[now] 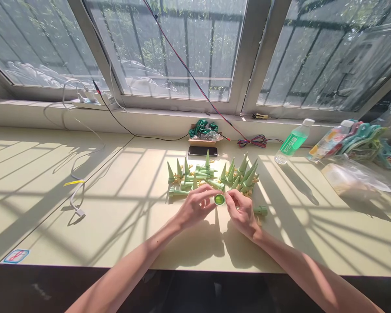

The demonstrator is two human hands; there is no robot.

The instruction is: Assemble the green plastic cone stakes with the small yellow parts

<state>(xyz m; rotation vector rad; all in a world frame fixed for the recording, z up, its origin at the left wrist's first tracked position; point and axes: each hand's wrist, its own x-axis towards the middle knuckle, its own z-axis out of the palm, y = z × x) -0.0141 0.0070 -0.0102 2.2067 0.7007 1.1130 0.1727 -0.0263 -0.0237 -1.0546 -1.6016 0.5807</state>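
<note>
A green cone-shaped piece point(219, 200) is held between the thumb and fingers of my left hand point(195, 208), its round hollow end turned toward me. Just right of that rim, my right hand point(243, 212) has its thumb and fingers pinched together. Whatever sits in that pinch is too small to make out. Beyond both hands are several similar green cones point(244, 165), some upright and some lying down, with small yellowish bits among them. Another green piece point(260, 211) lies right beside my right hand, partly covered by it.
A black phone point(202, 151) lies before a small box point(203, 138) with green wrapping. To the right stand a green-labelled bottle point(292, 143), a second bottle point(329, 141) and a plastic bag point(348, 178). A white cable point(73, 174) crosses the table's left; coiled wire point(256, 141) lies behind.
</note>
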